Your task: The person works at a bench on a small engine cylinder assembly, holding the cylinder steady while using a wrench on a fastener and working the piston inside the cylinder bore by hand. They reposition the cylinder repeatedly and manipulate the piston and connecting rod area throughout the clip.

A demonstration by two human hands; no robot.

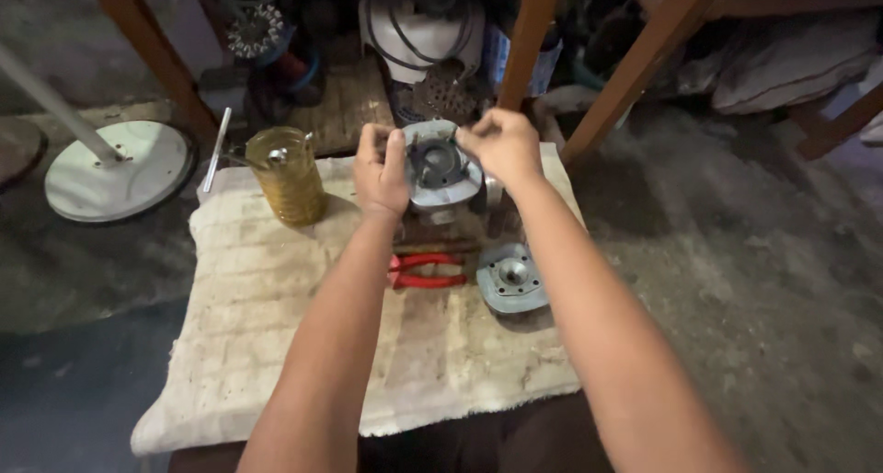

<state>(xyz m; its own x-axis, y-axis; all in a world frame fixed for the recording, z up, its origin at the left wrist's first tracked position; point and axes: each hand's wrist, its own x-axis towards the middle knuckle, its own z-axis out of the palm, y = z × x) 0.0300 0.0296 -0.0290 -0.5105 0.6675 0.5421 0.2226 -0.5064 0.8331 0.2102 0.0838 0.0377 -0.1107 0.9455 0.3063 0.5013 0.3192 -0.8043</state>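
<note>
Grey motor housing (440, 165) gripped by left hand (382, 171), right hand (504, 144); yellow jar (287, 174) left.

- Round housing (440, 165): dull grey cast metal, matt.
- Cover plate (511, 278) at 5 o'clock from it: same matt metal.
- Cloth (276, 326): coarse, stained weave.
- Pliers (425, 271): glossy red plastic grips.
- Jar (287, 174) at 9 o'clock: translucent yellowish plastic.
</note>
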